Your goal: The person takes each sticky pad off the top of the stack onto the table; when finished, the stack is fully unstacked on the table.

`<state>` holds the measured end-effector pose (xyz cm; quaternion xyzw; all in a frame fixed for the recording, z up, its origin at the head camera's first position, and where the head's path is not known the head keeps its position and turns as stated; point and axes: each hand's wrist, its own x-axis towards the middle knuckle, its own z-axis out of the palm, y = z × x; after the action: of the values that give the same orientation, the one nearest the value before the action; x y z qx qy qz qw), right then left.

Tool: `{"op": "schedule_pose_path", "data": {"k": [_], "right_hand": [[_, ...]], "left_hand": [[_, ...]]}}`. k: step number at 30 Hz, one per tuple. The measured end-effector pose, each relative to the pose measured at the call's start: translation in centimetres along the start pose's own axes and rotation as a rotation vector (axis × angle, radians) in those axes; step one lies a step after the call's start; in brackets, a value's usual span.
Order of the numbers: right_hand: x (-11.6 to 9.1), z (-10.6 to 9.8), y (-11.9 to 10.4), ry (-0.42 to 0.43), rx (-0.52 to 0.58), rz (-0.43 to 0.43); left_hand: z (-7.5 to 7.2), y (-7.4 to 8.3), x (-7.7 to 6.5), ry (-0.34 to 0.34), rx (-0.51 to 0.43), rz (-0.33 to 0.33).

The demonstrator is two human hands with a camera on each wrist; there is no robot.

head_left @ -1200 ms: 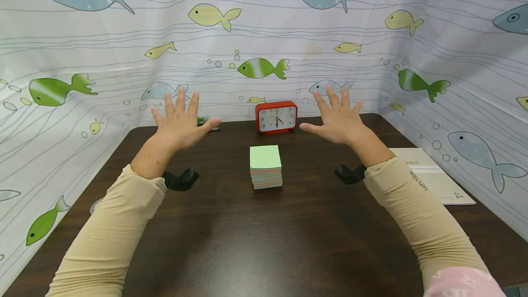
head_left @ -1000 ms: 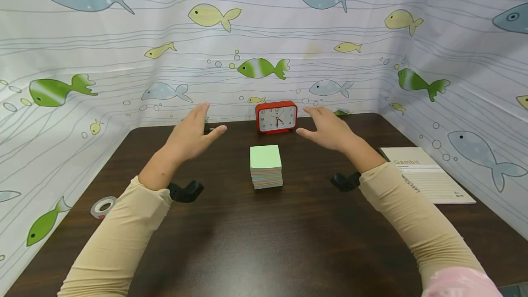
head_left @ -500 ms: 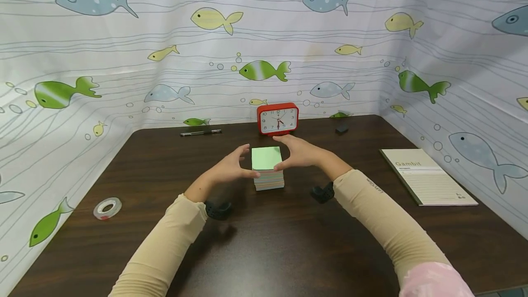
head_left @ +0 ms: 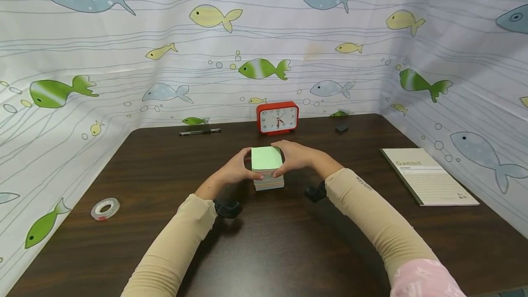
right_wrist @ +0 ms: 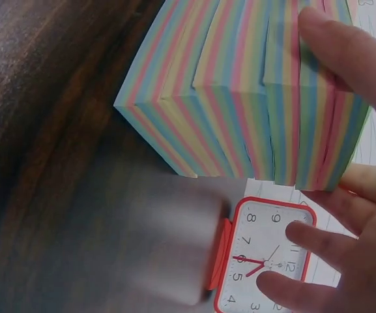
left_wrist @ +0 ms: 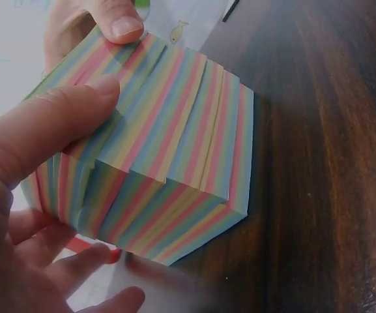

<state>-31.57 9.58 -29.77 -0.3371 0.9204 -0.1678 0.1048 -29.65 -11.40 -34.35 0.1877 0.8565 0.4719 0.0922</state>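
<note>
A tall stack of sticky notes (head_left: pixel 266 158), pale green on top with sides striped in pink, yellow, blue and green, stands mid-table. My left hand (head_left: pixel 235 168) grips its upper part from the left, thumb (left_wrist: pixel 77 107) on the front face. From the right my right hand (head_left: pixel 298 156) holds the same upper part, its thumb (right_wrist: pixel 344 49) on the front and one finger round the back. Other fingers of both hands spread free beyond the stack. In both wrist views the layers of the stack sit slightly uneven, the lowest ones against the dark table.
A red alarm clock (head_left: pixel 277 118) stands behind the stack. A pen (head_left: pixel 200 132) lies back left, a small black block (head_left: pixel 341 129) back right. A tape roll (head_left: pixel 105 209) is at the left, a notebook (head_left: pixel 426 175) at the right. A fish-print curtain (head_left: pixel 264 35) encloses the table.
Both hands have come down and inward from a spread, raised pose above the table, and now hold the sticky-note stack from its two sides. The stack stays in place.
</note>
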Motion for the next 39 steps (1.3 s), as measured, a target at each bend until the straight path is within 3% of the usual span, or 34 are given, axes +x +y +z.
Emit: {"op": "schedule_pose_path", "data": {"k": [2,5,12,20,22,30,39], "right_hand": [[0.0,-0.2,-0.1,0.003,-0.027,0.006],[-0.1,-0.6,-0.1,0.015,-0.063,-0.010],[-1.3,-1.5,1.6,0.075,-0.045,-0.034],[-3.8,-1.8,4.9,0.134,0.048,0.021],[-4.4,-1.8,5.6,0.140,0.043,0.028],[-5.5,-0.7,7.4,0.111,0.015,0.036],[-4.8,1.3,8.3,0.049,-0.027,0.072]], "left_hand": [[0.0,0.9,-0.6,-0.005,-0.006,-0.003],[-0.1,1.1,-0.6,0.002,-0.009,-0.001],[0.1,0.6,-0.2,0.030,-0.005,-0.007],[-0.1,3.4,-2.0,-0.006,-0.027,-0.037],[-0.1,3.2,-1.9,-0.004,-0.025,-0.041],[0.1,0.1,-0.1,0.026,0.009,-0.041],[0.2,0.0,0.1,0.016,-0.010,-0.038]]}}
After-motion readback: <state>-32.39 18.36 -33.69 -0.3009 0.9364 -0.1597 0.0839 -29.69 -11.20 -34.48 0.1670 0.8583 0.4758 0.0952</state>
